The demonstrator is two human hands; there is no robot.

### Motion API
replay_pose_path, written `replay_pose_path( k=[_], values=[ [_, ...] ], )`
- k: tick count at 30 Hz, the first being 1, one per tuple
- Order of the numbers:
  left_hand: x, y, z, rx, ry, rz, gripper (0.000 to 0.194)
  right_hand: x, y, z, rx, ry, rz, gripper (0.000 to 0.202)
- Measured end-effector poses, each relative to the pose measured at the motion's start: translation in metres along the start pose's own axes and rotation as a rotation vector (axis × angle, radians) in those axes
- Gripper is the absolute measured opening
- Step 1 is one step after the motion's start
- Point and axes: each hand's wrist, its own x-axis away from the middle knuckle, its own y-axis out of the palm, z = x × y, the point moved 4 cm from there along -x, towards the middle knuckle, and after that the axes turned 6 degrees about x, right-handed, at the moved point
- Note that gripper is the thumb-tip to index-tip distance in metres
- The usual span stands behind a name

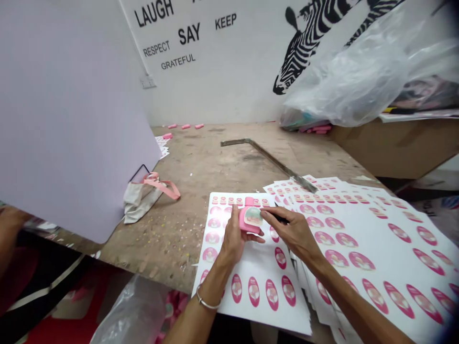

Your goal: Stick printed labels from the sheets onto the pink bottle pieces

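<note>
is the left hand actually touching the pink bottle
Touching. The head view shows the left hand holding the pink bottle, with the thumb along its side and fingers under its base.

1 held bottle (250, 219), 1 bent bar (275, 161)

Place: small workshop | Signs: scuffed worktable (201, 165), piled sticker sheets (369, 229), loose pink pieces (185, 126), cardboard box (398, 145)

light: even, moderately bright | glare: pale sheen on plastic bag (344, 91) | shadow: dark beneath table (201, 165) | edges: wide-angle stretch, right corners darkened | blur: label (253, 216) print soft, possibly motion
</note>
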Motion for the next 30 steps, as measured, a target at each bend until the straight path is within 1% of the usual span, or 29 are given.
replay_pose_path(
  k=[4,9,13,20,30],
  values=[
    [0.011,0.002,0.006,0.018,0.008,-0.011,0.058,0.007,0.002,-0.014,0.008,-0.062,-0.002,0.026],
    [0.017,0.002,0.009,0.040,0.028,-0.013,0.058,0.012,0.003,-0.023,0.002,-0.093,-0.007,0.022],
    [0.020,0.003,0.012,0.050,0.037,-0.024,0.059,0.014,0.004,-0.026,0.002,-0.097,0.001,0.021],
    [0.022,0.004,0.015,0.032,0.054,-0.035,0.066,0.015,0.003,-0.031,0.041,-0.121,0.027,0.024],
    [0.023,0.006,0.015,0.044,0.059,-0.053,0.062,0.016,0.004,-0.029,0.103,-0.192,0.049,0.019]
  ],
)
